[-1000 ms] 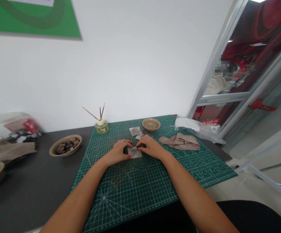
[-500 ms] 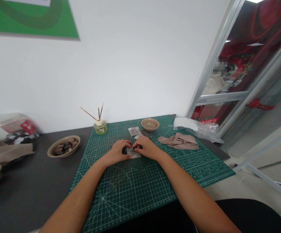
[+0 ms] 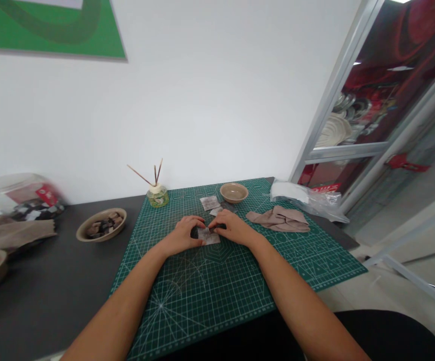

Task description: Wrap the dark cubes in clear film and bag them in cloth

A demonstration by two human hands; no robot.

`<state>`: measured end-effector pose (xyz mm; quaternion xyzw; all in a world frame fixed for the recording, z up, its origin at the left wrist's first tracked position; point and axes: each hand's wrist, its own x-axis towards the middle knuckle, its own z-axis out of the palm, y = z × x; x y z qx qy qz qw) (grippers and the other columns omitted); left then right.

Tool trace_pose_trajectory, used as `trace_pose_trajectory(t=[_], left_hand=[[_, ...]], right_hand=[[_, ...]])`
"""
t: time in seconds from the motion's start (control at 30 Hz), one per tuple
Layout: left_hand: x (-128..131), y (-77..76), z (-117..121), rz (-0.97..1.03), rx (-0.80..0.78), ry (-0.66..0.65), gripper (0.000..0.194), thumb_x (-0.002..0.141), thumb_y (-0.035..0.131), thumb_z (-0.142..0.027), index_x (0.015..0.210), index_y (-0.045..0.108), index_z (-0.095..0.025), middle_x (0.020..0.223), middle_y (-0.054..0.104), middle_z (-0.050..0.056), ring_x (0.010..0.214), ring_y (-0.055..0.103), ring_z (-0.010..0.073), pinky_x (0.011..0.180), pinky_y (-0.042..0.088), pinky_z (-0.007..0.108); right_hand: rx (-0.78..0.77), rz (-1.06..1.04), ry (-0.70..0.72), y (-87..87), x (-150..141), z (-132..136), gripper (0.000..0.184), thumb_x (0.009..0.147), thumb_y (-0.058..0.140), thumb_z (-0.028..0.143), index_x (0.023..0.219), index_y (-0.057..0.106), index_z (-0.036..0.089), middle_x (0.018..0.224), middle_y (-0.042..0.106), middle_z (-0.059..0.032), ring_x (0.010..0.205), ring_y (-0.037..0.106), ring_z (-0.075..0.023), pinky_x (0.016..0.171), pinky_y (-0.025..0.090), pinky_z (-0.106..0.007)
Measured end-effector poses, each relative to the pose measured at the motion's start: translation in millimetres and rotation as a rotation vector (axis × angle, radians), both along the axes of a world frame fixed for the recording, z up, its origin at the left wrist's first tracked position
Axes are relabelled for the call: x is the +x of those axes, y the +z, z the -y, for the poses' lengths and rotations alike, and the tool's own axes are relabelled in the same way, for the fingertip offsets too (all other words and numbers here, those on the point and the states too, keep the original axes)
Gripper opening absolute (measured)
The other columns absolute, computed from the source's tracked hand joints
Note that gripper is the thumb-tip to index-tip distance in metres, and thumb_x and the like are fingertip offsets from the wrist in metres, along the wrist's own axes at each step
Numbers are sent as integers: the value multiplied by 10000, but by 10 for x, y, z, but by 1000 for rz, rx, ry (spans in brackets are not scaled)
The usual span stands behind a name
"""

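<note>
A small grey patterned square (image 3: 210,236), cloth or paper, lies on the green cutting mat (image 3: 217,286) between my two hands. My left hand (image 3: 185,233) curves round its left side, with the thumb at the near edge and the fingers at the far edge. Something dark shows in the gap of that hand. My right hand (image 3: 233,229) pinches at the square's upper right, where a small dark bit shows at the fingertips; its kind is unclear. Just beyond lie another pale patterned square (image 3: 210,202) and a darker grey piece (image 3: 228,206), partly covered by my right hand.
A tan bowl (image 3: 234,192) stands at the mat's back, near a crumpled brown cloth (image 3: 279,219) and a clear plastic bag (image 3: 307,198). A reed diffuser (image 3: 157,195) stands back left. Leftward are a bowl (image 3: 122,226) of small brown and black pieces and a plastic tub (image 3: 10,193).
The view has shifted slightly, so everything sits a little further right. My right fingertips have drawn slightly away from my left hand, uncovering more of the square.
</note>
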<state>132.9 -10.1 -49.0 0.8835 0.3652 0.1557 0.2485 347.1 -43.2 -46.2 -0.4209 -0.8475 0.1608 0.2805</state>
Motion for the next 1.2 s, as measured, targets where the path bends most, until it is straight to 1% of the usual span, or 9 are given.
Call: trace_pose_trajectory(t=[0.17,0.3,0.4,0.57,0.7,0.8,0.87,0.97,1.2], left_hand=[[9,-9,-8,-7,3,17,386,681,733,-268,1045,611,-229,1286,556,66,1251,450,282,1073,322,459],[2,-10,-10,-11,9,7,354,681,725,-275,1017,620,-238,1296,556,52,1255,447,283,1072,322,463],[1,2,-5,-14,5,8,352,683,722,-281,1019,624,-239,1298,557,51,1254,448,287,1069,325,466],[7,21,7,-5,11,10,362,680,730,-281,1023,624,-236,1282,566,54,1240,460,278,1067,333,448],[7,28,14,-9,3,9,345,686,729,-282,1010,622,-238,1291,561,55,1252,449,280,1071,327,461],[8,33,18,-14,-4,12,351,685,731,-274,1016,620,-237,1294,557,57,1260,443,280,1076,322,462],[10,31,17,-11,2,11,363,685,732,-270,1028,617,-238,1291,559,57,1258,445,279,1075,324,459],[11,27,17,-9,10,14,377,684,732,-265,1041,613,-241,1280,567,55,1250,453,276,1074,325,460],[19,47,32,-11,0,16,347,685,731,-274,1012,624,-227,1287,564,56,1243,459,282,1070,332,453]], right_hand=[[28,10,-11,-27,-75,3,118,779,655,66,865,683,142,863,662,-53,891,549,-189,834,416,-327],[31,9,-30,-9,3,9,145,757,647,36,826,680,159,816,659,-34,876,544,-189,815,421,-320],[31,-7,-53,-8,18,7,152,758,646,37,837,688,160,818,664,-34,874,546,-190,813,424,-323],[58,15,-16,-17,-21,-11,156,782,642,51,867,703,167,808,651,-32,889,547,-189,842,418,-335],[46,12,-40,-10,33,-13,147,781,659,65,878,703,166,829,658,-43,898,547,-191,840,423,-337],[25,-5,-56,-16,17,-9,167,773,671,67,909,694,161,859,667,-51,901,553,-194,838,427,-341],[17,-16,-61,-25,-34,-10,164,764,675,63,897,685,159,870,668,-50,897,557,-192,833,428,-340],[32,-13,-44,-26,-90,-12,101,768,672,68,818,676,155,843,660,-43,888,555,-189,837,420,-340],[1,-5,-65,24,-8,13,118,757,676,49,832,683,140,827,661,-46,884,549,-188,809,421,-319]])
